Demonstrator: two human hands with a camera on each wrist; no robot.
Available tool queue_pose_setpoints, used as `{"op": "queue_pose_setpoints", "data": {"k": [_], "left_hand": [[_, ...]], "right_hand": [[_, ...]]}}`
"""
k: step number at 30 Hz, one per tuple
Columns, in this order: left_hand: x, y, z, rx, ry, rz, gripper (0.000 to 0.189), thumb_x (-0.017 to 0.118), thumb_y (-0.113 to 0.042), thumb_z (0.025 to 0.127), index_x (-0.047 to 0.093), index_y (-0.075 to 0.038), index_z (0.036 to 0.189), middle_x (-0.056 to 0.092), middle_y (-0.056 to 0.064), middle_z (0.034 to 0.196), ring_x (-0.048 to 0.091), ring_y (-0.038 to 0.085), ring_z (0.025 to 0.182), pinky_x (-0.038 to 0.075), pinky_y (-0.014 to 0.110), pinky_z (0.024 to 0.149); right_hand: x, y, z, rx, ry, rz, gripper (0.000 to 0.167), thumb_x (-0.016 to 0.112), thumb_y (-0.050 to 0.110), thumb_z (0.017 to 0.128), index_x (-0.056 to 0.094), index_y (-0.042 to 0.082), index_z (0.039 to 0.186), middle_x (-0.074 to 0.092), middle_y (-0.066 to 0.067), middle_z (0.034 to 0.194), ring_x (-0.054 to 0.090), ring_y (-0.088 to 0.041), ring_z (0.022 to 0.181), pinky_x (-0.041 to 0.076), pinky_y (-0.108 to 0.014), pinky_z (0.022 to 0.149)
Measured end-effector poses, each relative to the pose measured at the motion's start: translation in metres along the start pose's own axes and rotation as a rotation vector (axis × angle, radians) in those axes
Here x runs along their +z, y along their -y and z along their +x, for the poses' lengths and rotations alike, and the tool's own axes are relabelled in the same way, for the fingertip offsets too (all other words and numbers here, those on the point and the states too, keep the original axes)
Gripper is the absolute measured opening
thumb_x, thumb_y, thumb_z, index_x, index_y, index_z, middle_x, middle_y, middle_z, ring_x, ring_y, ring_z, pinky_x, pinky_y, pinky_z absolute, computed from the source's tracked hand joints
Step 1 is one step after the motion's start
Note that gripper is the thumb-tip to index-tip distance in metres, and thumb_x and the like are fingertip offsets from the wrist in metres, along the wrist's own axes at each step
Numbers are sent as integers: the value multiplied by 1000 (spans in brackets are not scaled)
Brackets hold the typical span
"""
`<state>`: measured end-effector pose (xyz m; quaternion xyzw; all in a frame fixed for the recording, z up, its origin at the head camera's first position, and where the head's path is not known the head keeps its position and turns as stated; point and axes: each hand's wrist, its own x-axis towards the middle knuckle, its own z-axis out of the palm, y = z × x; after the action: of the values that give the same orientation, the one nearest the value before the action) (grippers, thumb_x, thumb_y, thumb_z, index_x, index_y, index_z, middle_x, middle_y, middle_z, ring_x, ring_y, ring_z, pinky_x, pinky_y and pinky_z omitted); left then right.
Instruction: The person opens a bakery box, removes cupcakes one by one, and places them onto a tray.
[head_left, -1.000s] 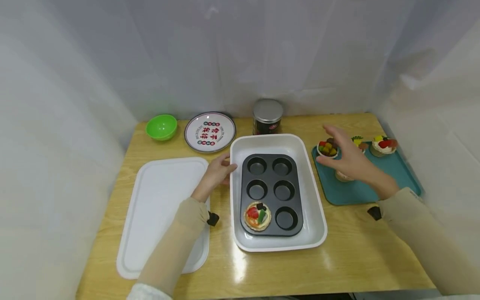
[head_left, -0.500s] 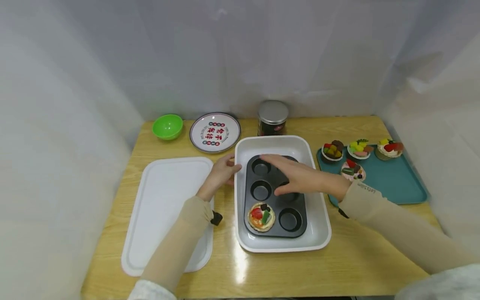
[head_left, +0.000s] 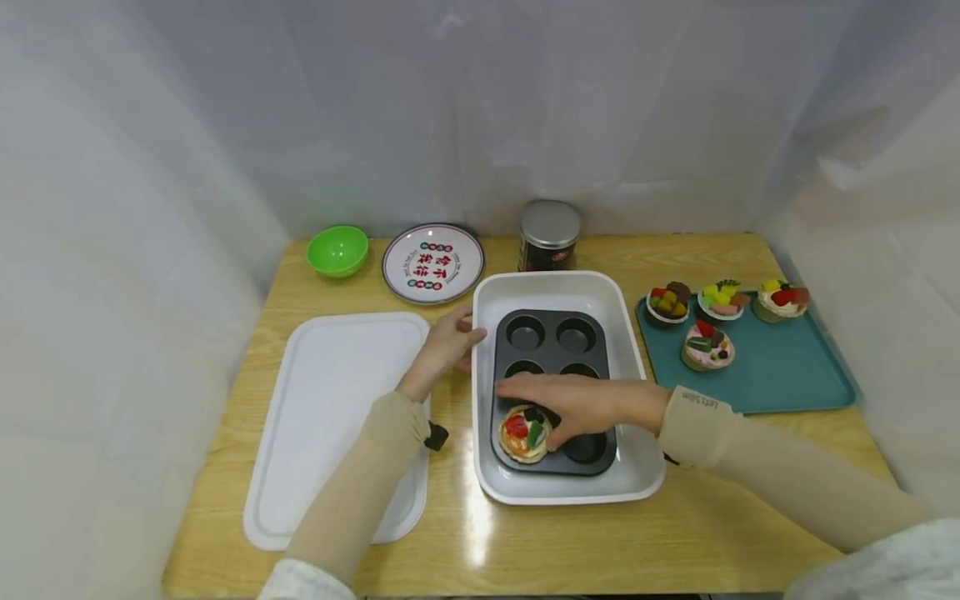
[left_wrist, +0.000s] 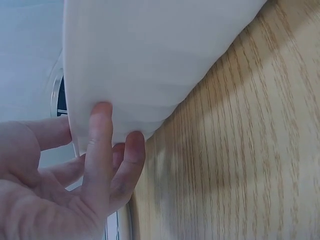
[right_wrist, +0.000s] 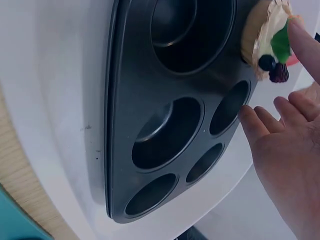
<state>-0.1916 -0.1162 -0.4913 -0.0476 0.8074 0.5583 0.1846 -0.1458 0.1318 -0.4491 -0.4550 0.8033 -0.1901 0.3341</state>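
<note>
My left hand holds the left side of a deep white tray. Its thumb is at the rim and its other fingers lie against the outer wall, as the left wrist view shows. Inside the tray rests a dark muffin tin. One cup, at the near left, bears a fruit-topped tart. Over the tin my right hand spreads around this tart, thumb at its right edge and straight fingers beyond its far side. In the right wrist view the thumb overlaps the tart's green leaf.
At the right, a teal tray carries several fruit-topped cupcakes. A white board lies on the left. Along the back stand a green bowl, a patterned plate and a lidded tin.
My right hand has moved left from above the teal tray, across the muffin tin, then nearer to the tart. The left hand stays at the white tray's side.
</note>
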Motion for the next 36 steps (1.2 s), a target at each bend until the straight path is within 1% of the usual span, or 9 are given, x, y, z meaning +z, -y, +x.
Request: {"op": "queue_pose_setpoints", "data": {"k": [5, 8, 12, 16, 22, 25, 29, 33, 36], "left_hand": [[0, 0, -2, -4, 2, -24, 56, 60, -20, 107, 43, -15, 161, 58, 26, 141, 70, 39, 114, 69, 35, 70], [1, 1, -1, 0, 4, -30, 56, 60, -19, 107, 43, -14, 161, 58, 26, 141, 70, 39, 114, 69, 36, 70], [1, 2, 1, 7, 4, -22, 56, 59, -20, 107, 43, -14, 160, 59, 27, 139, 70, 38, 113, 69, 37, 72], [0, 3, 0, 1, 0, -31, 55, 59, -20, 107, 44, -14, 160, 59, 26, 138, 69, 37, 115, 69, 38, 75], [1, 2, 0, 8, -5, -21, 55, 61, -20, 107, 45, -14, 159, 60, 26, 138, 70, 38, 114, 70, 40, 77], [1, 2, 0, 8, -9, -16, 55, 61, -19, 107, 46, -14, 159, 60, 27, 138, 70, 37, 111, 70, 41, 76], [1, 2, 0, 0, -6, -16, 55, 61, -20, 107, 45, -15, 159, 60, 26, 139, 71, 37, 111, 70, 39, 76], [1, 2, -1, 1, -6, -23, 55, 61, -20, 107, 45, -15, 159, 60, 25, 138, 69, 38, 115, 69, 37, 74], [1, 3, -1, 5, -8, -27, 55, 60, -20, 107, 45, -15, 159, 60, 25, 138, 68, 38, 117, 69, 35, 73]], "right_hand": [[8, 3, 0, 23, 43, -9, 101, 86, 12, 87, 26, 17, 168, 26, -4, 176, 25, -28, 164, 30, -52, 134], [13, 5, 2, 19, 59, -53, 99, 86, 10, 88, 28, 17, 168, 28, -5, 176, 24, -27, 164, 29, -51, 134], [19, 9, 4, 3, 57, -122, 96, 86, 10, 87, 32, 17, 166, 32, -6, 174, 28, -25, 163, 31, -49, 134], [24, 11, 6, -12, 22, -197, 92, 87, 11, 87, 36, 17, 163, 37, -5, 170, 34, -24, 160, 36, -48, 131], [30, 14, 7, -31, -28, -356, 82, 85, 16, 90, 41, 17, 159, 45, -5, 165, 42, -25, 155, 49, -46, 122], [31, 14, 7, -28, -38, -389, 78, 83, 14, 91, 43, 18, 157, 47, -4, 162, 45, -24, 152, 53, -44, 118], [31, 14, 8, -19, -45, -349, 74, 84, 10, 88, 47, 19, 152, 51, -2, 156, 51, -19, 144, 54, -40, 116], [28, 12, 10, -1, -56, -229, 72, 84, 10, 87, 49, 19, 150, 55, 1, 145, 59, -14, 128, 58, -36, 109], [24, 12, 10, 24, -67, -147, 72, 84, 13, 87, 49, 18, 150, 57, 3, 139, 60, -11, 119, 59, -32, 103]]}}
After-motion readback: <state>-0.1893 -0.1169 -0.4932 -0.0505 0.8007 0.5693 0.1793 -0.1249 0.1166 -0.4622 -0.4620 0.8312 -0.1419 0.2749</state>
